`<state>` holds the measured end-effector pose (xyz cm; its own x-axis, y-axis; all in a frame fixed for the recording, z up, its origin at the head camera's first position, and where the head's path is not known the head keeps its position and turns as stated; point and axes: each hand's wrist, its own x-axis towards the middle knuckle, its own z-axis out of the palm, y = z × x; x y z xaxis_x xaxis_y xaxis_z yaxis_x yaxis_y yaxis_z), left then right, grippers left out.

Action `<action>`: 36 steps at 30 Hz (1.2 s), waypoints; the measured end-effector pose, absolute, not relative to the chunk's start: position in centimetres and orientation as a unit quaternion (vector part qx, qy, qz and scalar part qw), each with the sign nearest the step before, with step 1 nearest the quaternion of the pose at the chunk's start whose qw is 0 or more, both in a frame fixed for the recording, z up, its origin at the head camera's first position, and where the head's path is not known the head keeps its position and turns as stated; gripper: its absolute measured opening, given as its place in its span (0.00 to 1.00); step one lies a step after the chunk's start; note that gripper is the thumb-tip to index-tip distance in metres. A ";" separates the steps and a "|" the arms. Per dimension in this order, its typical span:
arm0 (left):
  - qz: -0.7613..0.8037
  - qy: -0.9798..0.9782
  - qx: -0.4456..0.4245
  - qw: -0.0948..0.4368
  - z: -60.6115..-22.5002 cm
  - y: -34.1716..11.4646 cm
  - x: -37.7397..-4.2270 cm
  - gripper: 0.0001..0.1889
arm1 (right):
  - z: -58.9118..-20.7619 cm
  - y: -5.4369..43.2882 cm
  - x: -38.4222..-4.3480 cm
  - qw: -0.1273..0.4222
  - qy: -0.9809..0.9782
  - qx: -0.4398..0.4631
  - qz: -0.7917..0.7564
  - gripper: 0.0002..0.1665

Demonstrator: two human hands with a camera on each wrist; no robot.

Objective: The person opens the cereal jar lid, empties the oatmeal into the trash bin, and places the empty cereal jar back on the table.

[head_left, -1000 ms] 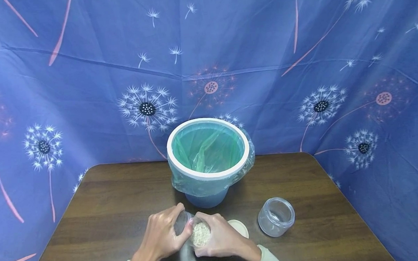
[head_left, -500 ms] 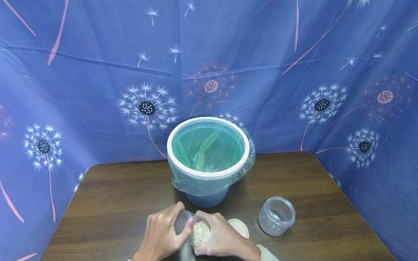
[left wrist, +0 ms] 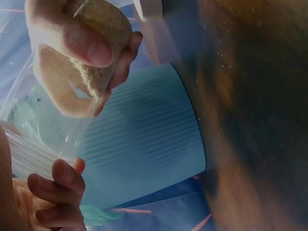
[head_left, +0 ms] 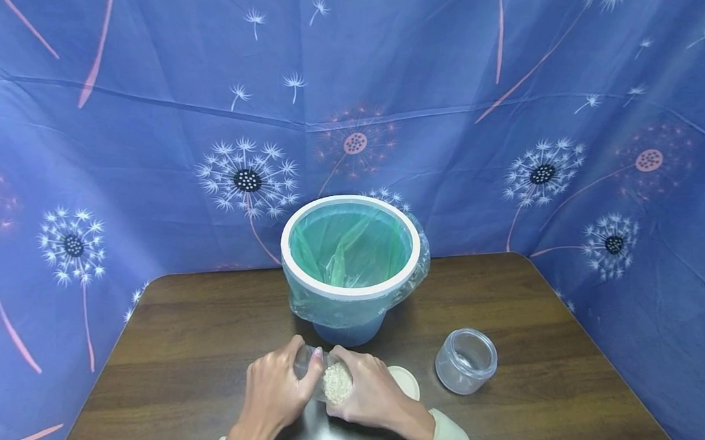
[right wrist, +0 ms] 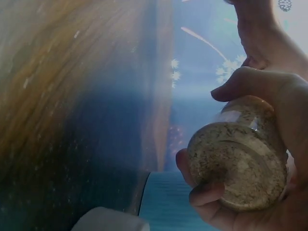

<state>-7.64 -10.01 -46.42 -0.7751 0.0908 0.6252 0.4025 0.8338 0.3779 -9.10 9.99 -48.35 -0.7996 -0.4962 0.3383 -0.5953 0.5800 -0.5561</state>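
Head view, nearest edge: two pale sleeves (head_left: 447,431) come up from 5 and 7 o'clock, ending at the wrists. Ahead of them, the left hand (head_left: 275,381) curls its fingers round a clear vessel (head_left: 302,360), and the right hand (head_left: 371,389) grips a clear, rounded jar (right wrist: 236,168) holding pale flaky grain (head_left: 337,383). Both hands are close together, with the left thumb reaching across toward the right hand; vessel and jar meet between them, though whether they are joined I cannot tell. In the left wrist view the grain lies in a slope within the jar.

Just beside the right hand, at 3 o'clock, a cream round lid (head_left: 405,382) lies flat. Farther out at 3 o'clock, a second clear jar (head_left: 466,363) stands upright with its mouth uncovered. Beyond the hands, toward 12 o'clock, stands a blue ribbed bin (head_left: 347,333) with a white rim ring (head_left: 355,292) over a green see-through liner (head_left: 353,246), whose edge hangs outside. All rest on a brown wood-grain table (head_left: 176,355). Behind it hangs a blue cloth (head_left: 420,153) printed with dandelions.
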 end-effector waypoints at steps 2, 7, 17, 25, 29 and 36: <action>-0.252 -0.912 -0.126 0.298 -46.5 -9.9 -7.6 0.15 | -48.4 10.0 -9.2 0.074 -0.887 0.308 0.335 0.32; -0.255 -0.910 -0.130 0.299 -46.7 -10.0 -7.6 0.14 | -48.3 10.1 -9.2 0.074 -0.888 0.315 0.325 0.32; -0.274 -0.908 -0.146 0.280 -47.0 -10.3 -7.7 0.15 | -47.9 10.4 -9.5 0.052 -0.886 0.319 0.332 0.32; -0.297 -0.893 -0.179 0.286 -46.9 -10.6 -8.1 0.13 | -47.5 10.7 -9.8 0.046 -0.879 0.329 0.342 0.31; -0.302 -0.883 -0.205 0.295 -46.9 -10.8 -8.1 0.11 | -47.5 10.9 -9.8 0.039 -0.874 0.336 0.348 0.31; -0.294 -0.866 -0.239 0.326 -47.1 -11.2 -8.2 0.12 | -47.3 11.2 -10.0 0.014 -0.867 0.340 0.365 0.30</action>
